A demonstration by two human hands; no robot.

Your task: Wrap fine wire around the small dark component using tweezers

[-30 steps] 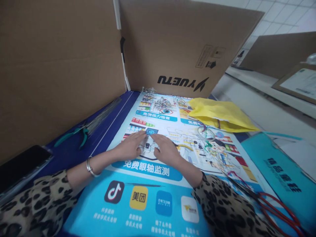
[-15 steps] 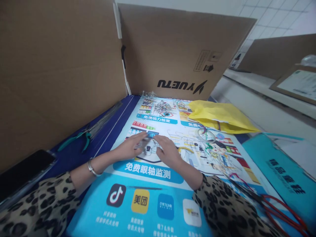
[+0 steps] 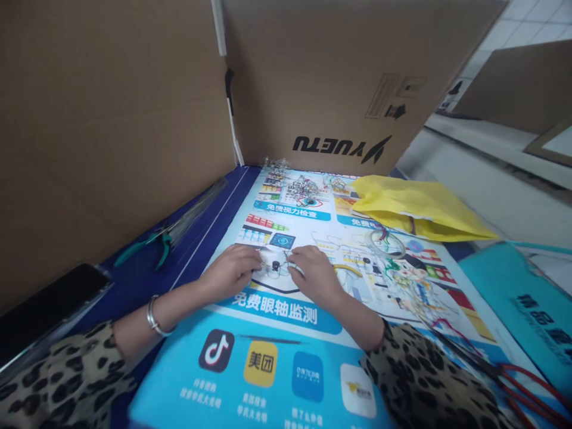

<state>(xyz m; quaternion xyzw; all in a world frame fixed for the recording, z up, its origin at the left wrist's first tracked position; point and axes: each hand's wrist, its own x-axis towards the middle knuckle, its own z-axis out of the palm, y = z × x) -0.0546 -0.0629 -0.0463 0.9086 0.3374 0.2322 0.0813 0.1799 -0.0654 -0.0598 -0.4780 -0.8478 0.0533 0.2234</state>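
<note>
On the printed poster sheet (image 3: 187,381), my left hand (image 3: 232,271) is closed, its fingertips pinched together. My right hand (image 3: 315,274) faces it a short gap away, thumb and fingers also drawn together. Thin wire-like strands show between the fingertips, too fine to make out clearly. Tangled thin wires (image 3: 304,189) lie on the sheet beyond the hands, and a clear tape roll (image 3: 384,244) with coloured strands sits to the right.
Teal-handled pliers (image 3: 165,251) and a dark phone (image 3: 53,310) lie left, beside a bundle of thin wires (image 3: 199,208). Red-handled scissors (image 3: 496,370), a yellow bag (image 3: 420,199) and a teal bag (image 3: 518,304) are at right. Cardboard walls (image 3: 111,107) stand behind.
The view has shifted slightly, moving the scene right. My fingers, earlier stretched toward each other, have drawn apart and curled into pinches.
</note>
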